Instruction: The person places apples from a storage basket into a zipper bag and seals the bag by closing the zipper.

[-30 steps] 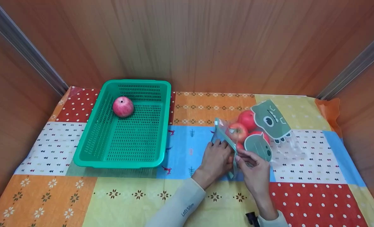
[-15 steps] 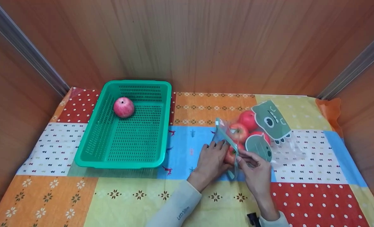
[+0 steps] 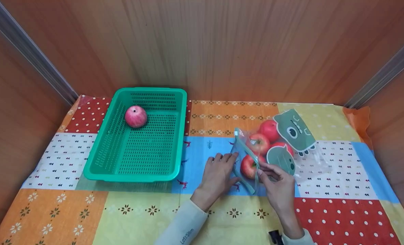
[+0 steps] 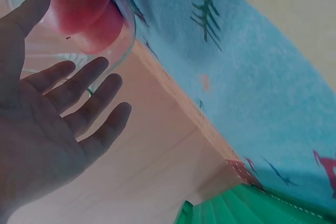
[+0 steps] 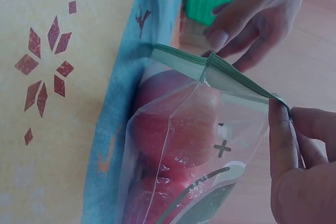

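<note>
A clear zip bag [image 3: 312,163] with a green zip edge and green cartoon prints lies on the right of the cloth. Several red apples [image 3: 259,143] are inside, one of them [image 3: 248,166] just within the mouth. My right hand [image 3: 279,183] pinches the bag's edge between thumb and fingers, which the right wrist view shows closely. Beside the mouth, my left hand [image 3: 215,177] holds nothing; its fingers are spread in the left wrist view, apart from the apples. Another apple [image 3: 136,116] sits in the green basket [image 3: 182,136], near its far left corner.
A patchwork cloth [image 3: 147,217] covers the table. Wooden panels [image 3: 208,51] rise at the back and both sides. An orange flap [image 3: 358,119] sticks out at the far right edge. A black strap [image 3: 276,236] shows at my right wrist.
My left hand has drawn back leftward out of the bag's mouth, and the apple there has come into full view. The right hand keeps its pinch on the edge.
</note>
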`<state>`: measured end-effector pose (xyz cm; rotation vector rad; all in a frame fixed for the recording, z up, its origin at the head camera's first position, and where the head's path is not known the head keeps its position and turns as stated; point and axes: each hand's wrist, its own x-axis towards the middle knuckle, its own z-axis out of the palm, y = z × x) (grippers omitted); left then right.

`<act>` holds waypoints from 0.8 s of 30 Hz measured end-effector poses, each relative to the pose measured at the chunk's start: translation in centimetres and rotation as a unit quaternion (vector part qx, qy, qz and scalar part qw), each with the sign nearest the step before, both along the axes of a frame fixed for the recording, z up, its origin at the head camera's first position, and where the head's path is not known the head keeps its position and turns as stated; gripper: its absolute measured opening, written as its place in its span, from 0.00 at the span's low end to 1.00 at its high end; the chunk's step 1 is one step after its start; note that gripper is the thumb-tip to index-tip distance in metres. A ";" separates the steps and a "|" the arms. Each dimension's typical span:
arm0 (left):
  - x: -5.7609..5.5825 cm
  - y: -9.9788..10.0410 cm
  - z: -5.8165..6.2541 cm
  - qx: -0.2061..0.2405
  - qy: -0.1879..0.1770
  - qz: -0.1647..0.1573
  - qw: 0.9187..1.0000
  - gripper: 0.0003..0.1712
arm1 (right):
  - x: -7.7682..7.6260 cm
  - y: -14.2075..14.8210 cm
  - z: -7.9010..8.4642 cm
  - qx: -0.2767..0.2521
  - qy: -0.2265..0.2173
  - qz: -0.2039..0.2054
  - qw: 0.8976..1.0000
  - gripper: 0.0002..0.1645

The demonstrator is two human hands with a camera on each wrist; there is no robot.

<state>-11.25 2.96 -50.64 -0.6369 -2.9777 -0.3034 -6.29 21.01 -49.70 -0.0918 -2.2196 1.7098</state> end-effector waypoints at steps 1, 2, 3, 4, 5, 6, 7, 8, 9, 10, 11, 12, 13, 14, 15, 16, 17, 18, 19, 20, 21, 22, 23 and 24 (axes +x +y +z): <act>0.1 -0.2 0.1 0.003 0.005 0.003 1.000 0.47 | 0.0 0.0 0.0 0.001 0.002 -0.002 1.000 0.17; 0.1 -0.5 0.1 0.005 0.009 0.005 1.000 0.47 | 0.0 0.0 -0.1 0.001 0.004 -0.003 1.000 0.16; 0.2 -0.7 0.2 0.009 0.012 0.007 1.000 0.47 | 0.0 0.0 -0.1 0.003 0.002 -0.005 1.000 0.16; 0.2 -1.0 0.3 0.009 0.017 0.009 1.000 0.47 | 0.0 0.0 -0.1 0.004 0.000 -0.006 1.000 0.16; 0.3 -1.2 0.4 0.010 0.020 0.011 1.000 0.47 | 0.0 0.0 -0.1 0.003 -0.002 -0.006 1.000 0.16; 0.4 -1.4 0.5 0.009 0.023 0.012 1.000 0.46 | 0.0 0.0 -0.1 0.004 -0.006 -0.008 1.000 0.16; 0.5 -1.7 0.6 0.009 0.024 0.014 1.000 0.46 | 0.1 0.1 -0.1 0.007 -0.009 -0.007 1.000 0.16; 0.6 -1.9 0.8 0.009 0.024 0.016 1.000 0.46 | 0.1 0.1 -0.1 0.009 -0.012 -0.007 1.000 0.17; 0.7 -2.1 1.0 0.011 0.024 0.018 0.999 0.45 | 0.2 0.1 -0.2 0.012 -0.014 -0.007 1.000 0.17; 0.8 -2.3 1.2 0.012 0.023 0.021 0.999 0.45 | 0.2 0.1 -0.2 0.013 -0.015 -0.006 1.000 0.17; 0.9 -2.5 1.4 0.013 0.023 0.023 0.999 0.45 | 0.3 0.1 -0.1 0.014 -0.016 -0.005 1.000 0.17; 1.0 -2.7 1.6 0.014 0.024 0.024 0.999 0.45 | 0.3 0.1 -0.1 0.015 -0.017 -0.005 1.000 0.17; 1.1 -2.9 1.8 0.019 0.026 0.025 0.999 0.45 | 0.3 0.1 -0.1 0.012 -0.016 -0.005 1.000 0.17; 1.1 -3.1 1.9 0.024 0.030 0.025 0.999 0.45 | 0.3 0.1 -0.1 0.010 -0.015 -0.006 1.000 0.17; 1.2 -3.3 2.1 0.029 0.032 0.026 0.999 0.45 | 0.3 0.1 -0.1 0.010 -0.016 -0.007 1.000 0.17; 1.3 -3.5 2.3 0.034 0.035 0.026 0.998 0.45 | 0.3 0.0 -0.1 0.010 -0.016 -0.008 1.000 0.17; 1.4 -3.6 2.5 0.039 0.039 0.025 0.998 0.45 | 0.2 0.0 -0.1 0.011 -0.017 -0.008 1.000 0.17; 1.4 -3.8 2.7 0.044 0.044 0.025 0.998 0.45 | 0.2 0.0 -0.1 0.012 -0.019 -0.008 1.000 0.17; 1.4 -4.0 2.9 0.049 0.049 0.024 0.997 0.45 | 0.2 0.0 -0.1 0.014 -0.021 -0.008 1.000 0.17; 1.5 -4.2 3.2 0.054 0.053 0.024 0.997 0.45 | 0.1 0.1 -0.2 0.017 -0.023 -0.008 1.000 0.18; 1.5 -4.5 3.4 0.059 0.057 0.025 0.996 0.45 | 0.1 0.1 -0.2 0.020 -0.025 -0.007 0.999 0.18; 1.5 -4.7 3.6 0.061 0.063 0.025 0.996 0.45 | 0.1 0.1 -0.2 0.021 -0.027 -0.005 0.999 0.18; 1.6 -4.9 3.9 0.063 0.068 0.026 0.995 0.44 | 0.1 0.1 -0.2 0.020 -0.028 -0.004 0.999 0.18; 1.6 -5.2 4.1 0.065 0.073 0.027 0.995 0.44 | 0.1 0.1 -0.2 0.019 -0.028 -0.003 0.999 0.18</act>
